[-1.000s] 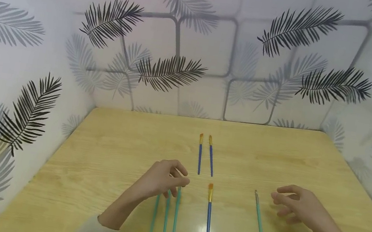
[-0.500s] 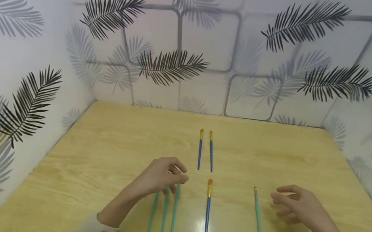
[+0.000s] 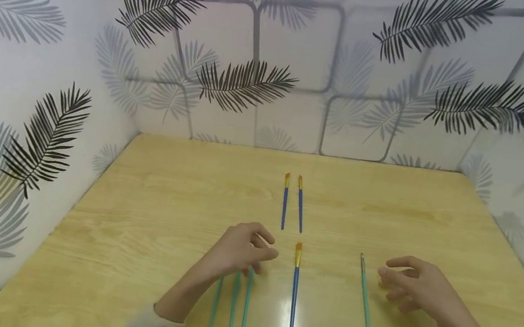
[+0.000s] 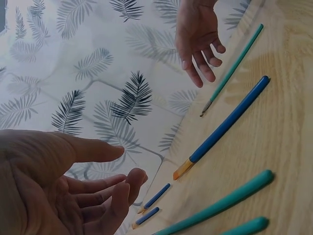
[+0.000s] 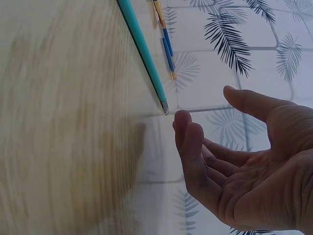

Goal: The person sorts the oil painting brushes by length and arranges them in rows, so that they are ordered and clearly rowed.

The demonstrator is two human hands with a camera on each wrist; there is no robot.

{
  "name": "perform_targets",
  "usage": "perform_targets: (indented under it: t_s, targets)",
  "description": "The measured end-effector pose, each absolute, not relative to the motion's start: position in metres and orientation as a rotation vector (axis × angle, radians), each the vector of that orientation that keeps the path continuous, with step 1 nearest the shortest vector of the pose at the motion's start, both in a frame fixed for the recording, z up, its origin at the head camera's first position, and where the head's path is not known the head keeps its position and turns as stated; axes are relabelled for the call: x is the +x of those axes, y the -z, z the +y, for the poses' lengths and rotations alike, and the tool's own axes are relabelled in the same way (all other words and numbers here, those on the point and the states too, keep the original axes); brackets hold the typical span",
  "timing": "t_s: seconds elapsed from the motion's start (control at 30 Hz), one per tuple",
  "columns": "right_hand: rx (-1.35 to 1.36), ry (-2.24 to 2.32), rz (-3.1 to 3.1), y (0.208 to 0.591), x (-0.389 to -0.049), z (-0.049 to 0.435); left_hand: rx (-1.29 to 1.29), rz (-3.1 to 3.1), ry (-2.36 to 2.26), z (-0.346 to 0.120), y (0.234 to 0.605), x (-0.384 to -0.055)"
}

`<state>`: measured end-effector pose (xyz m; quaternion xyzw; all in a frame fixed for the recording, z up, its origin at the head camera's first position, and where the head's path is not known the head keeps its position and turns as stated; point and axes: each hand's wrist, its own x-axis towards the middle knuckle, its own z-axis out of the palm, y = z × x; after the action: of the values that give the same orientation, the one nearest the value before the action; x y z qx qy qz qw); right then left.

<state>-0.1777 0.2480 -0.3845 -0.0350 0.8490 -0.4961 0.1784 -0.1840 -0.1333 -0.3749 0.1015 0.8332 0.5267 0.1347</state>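
My left hand [image 3: 241, 251] hovers over the upper ends of several teal-handled tools [image 3: 234, 300] lying side by side; its loosely bent fingers hold nothing, and it hides those tips. Just right of it lies a blue-handled paintbrush [image 3: 294, 298] with an orange-brown bristle head pointing away from me. My right hand [image 3: 418, 288] is held above the table, fingers relaxed with a gap to the thumb, as the right wrist view confirms. Left of that hand lies a single teal-handled tool [image 3: 366, 315] with a thin metal tip, apart from the fingers.
Two smaller blue-handled paintbrushes, one on the left [image 3: 285, 203] and one on the right [image 3: 300, 206], lie farther back on the wooden table [image 3: 177, 185]. Walls with a leaf pattern [image 3: 279, 115] border the table at the back and both sides.
The head view has tilted, so table and tools sit higher in it. My left hand has shifted slightly right, closer to the large paintbrush; the right hand barely moves. Nothing was picked up.
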Motion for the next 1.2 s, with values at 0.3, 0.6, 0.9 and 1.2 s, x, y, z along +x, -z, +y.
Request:
perform_targets:
  t_s: [0.3, 0.6, 0.9, 1.2]
  targets:
    - [-0.083, 1.417, 2.378, 0.388, -0.173, 0.243, 0.278, 2.354, -1.521, -0.115, 0.381, -0.179]
    - [-0.072, 1.389, 2.388, 0.385, -0.172, 0.242, 0.253, 2.361, -1.490, -0.100, 0.380, -0.175]
    - [-0.056, 1.380, 2.375, 0.389, -0.170, 0.236, 0.238, 2.425, -1.393, -0.091, 0.392, -0.176]
    - [-0.057, 1.361, 2.372, 0.391, -0.173, 0.232, 0.197, 2.550, -1.193, -0.079, 0.396, -0.180]
